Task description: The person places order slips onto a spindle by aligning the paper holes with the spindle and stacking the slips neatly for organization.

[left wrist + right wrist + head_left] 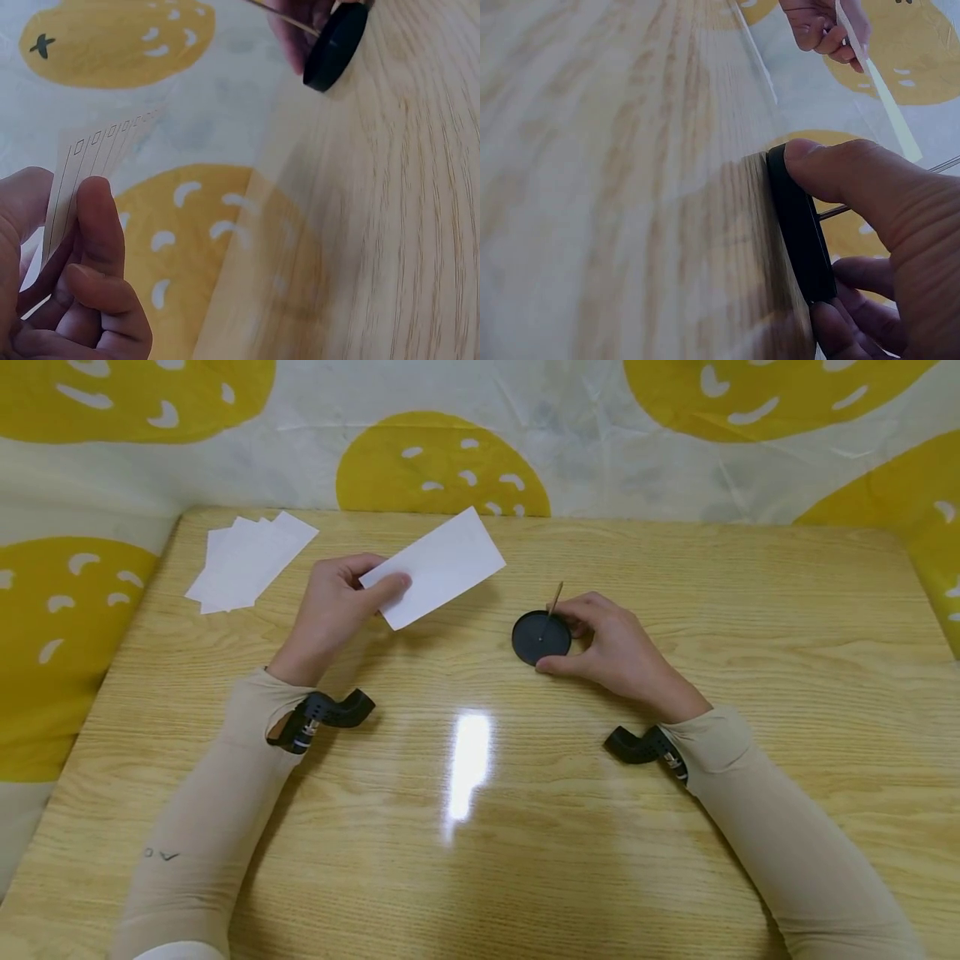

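Observation:
My left hand (333, 610) pinches a white paper slip (446, 568) between thumb and fingers, above the table at centre-left. Its upper face looks blank, while printed lines and small boxes show on the slip (105, 150) in the left wrist view. To the right is a bill spike with a round black base (529, 642) and a thin upright metal rod (557, 599). My right hand (622, 643) grips the base by its rim; in the right wrist view the thumb and fingers hold opposite edges of the base (799, 225). The rod bears no paper.
Several white slips (247, 564) lie fanned and overlapping at the table's back left. The wood-grain table (525, 877) meets a white cloth (585, 452) with yellow fruit shapes at its back edge. A black wrist mount (345, 708) sticks out from the left sleeve, another (633, 745) from the right.

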A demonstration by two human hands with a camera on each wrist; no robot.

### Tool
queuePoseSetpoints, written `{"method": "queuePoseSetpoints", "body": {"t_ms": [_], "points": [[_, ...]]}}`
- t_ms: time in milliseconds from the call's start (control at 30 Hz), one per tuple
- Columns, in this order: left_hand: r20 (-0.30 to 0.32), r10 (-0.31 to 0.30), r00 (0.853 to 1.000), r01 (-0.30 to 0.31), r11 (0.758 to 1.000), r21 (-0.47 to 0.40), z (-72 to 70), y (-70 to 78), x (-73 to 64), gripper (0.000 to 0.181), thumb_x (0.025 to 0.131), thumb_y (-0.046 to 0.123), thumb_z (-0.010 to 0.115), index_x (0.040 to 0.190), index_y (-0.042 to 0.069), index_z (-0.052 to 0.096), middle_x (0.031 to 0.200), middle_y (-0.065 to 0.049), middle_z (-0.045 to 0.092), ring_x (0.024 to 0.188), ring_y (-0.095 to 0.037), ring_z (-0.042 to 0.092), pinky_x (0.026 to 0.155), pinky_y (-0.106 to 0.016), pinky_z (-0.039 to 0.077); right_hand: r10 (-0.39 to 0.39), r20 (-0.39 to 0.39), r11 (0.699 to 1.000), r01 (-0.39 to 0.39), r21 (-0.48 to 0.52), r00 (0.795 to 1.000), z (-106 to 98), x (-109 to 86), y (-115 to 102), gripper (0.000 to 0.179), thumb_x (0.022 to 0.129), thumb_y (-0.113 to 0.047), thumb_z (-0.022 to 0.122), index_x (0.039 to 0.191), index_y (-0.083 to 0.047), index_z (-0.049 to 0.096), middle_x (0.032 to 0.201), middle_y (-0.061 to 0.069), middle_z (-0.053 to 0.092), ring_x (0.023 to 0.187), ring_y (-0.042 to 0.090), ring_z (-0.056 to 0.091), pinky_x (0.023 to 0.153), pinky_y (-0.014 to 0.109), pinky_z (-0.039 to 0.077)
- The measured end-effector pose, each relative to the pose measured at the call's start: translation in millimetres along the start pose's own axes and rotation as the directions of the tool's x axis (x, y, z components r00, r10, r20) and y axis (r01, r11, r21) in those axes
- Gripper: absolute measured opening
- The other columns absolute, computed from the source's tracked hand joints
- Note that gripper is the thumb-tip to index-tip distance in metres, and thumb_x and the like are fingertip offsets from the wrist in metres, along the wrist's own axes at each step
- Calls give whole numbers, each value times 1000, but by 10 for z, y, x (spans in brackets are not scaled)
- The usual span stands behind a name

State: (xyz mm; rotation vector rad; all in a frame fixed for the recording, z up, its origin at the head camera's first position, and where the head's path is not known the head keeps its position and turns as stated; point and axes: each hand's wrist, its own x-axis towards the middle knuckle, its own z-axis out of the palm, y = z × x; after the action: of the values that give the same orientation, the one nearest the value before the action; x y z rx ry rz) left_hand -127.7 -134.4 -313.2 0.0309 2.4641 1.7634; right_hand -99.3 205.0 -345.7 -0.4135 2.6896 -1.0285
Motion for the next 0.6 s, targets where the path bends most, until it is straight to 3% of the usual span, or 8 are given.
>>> {"method": "queuePoseSetpoints", "body": {"t_ms": [233, 333, 467, 600], "points": [[20, -5, 1000, 6, 999, -54, 31, 21, -1, 26, 93, 27, 78, 109, 7, 79, 82, 10, 75, 72, -5, 63, 65, -23, 50, 19, 26, 999, -20, 46, 999, -78, -22, -29, 83, 76, -43, 92, 146, -15, 58, 132, 8, 60, 116, 26, 58, 104, 45, 47], [33, -3, 999, 5, 998, -63, 37, 39, -11, 26, 93, 27, 78, 110, 7, 78, 82, 9, 75, 72, -5, 63, 65, -23, 51, 13, 12, 995, -14, 100, 1000, -130, -40, -46, 75, 85, -42, 85, 147, -11, 56, 137, 12, 60, 124, 30, 59, 109, 49, 47], [47, 3, 999, 1, 997, -74, 45, 69, -20, 26, 94, 28, 77, 110, 7, 78, 83, 8, 76, 72, -6, 63, 67, -24, 51, -22, -46, 986, 30, 166, 999, -210, -64, -60, 56, 102, -40, 64, 147, -8, 55, 143, 16, 59, 127, 33, 59, 110, 51, 45], [62, 12, 998, -7, 997, -81, 54, 112, -28, 27, 95, 27, 76, 112, 7, 78, 84, 7, 76, 73, -8, 66, 68, -24, 52, -24, -132, 981, 49, 186, 991, -286, -71, -102, 50, 108, -46, 48, 141, -11, 62, 138, 15, 65, 119, 21, 62, 106, 39, 45]]}}
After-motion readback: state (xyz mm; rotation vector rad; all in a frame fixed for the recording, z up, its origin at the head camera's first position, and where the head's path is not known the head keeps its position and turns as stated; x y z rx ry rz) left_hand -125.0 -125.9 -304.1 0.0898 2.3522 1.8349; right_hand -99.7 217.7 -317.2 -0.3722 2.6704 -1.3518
